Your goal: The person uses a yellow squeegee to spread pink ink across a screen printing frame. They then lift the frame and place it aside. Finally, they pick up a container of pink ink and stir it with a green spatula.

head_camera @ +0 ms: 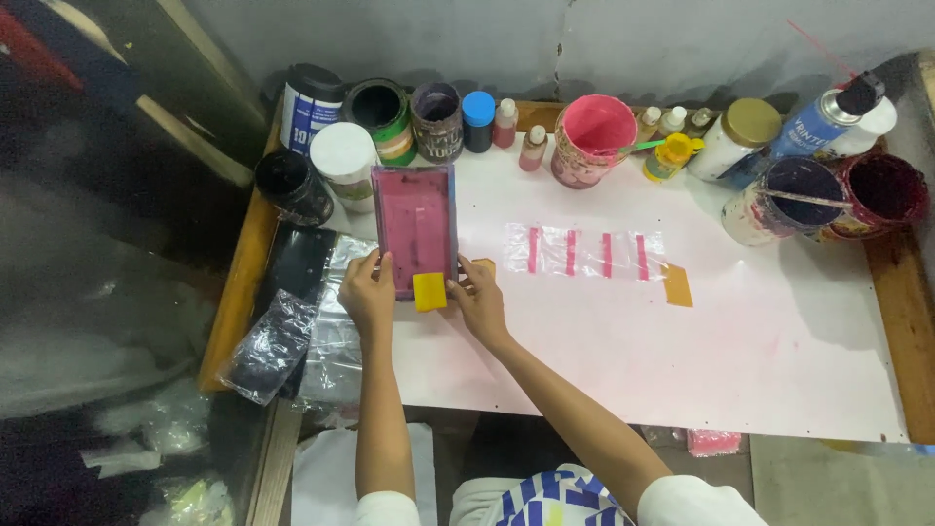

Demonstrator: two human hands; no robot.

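On the white work sheet [740, 331], at its left end, a small rectangular printing screen [415, 226] with a pink-stained mesh lies flat, long side running away from the person. Left hand [366, 292] grips the near left corner, fingers curled over the frame edge. Right hand [479, 297] holds the near right corner in the same manner, fingers pressed against the frame. A yellow squeegee block [430, 291] rests at the near edge of the frame between both hands; neither hand pinches it, as far as can be told.

Risk, as judged: the frame is steadied only at its near end, so the far end could shift and smear wet pink ink onto the sheet. The open pink pot [590, 139] stands close behind, with a green stick [638, 147] in it; a careless elbow could tip it. The clear film [336, 326] under the left hand looks slippery and may let the frame slide.

Count: one screen, one squeegee block, four pink printed bars [587, 253] on a clear strip just right of the frame, two tan tape tabs, one at each end of the strip, roughly nine larger pots and jars along the back edge, about six small dropper bottles, one spray can [828, 117]
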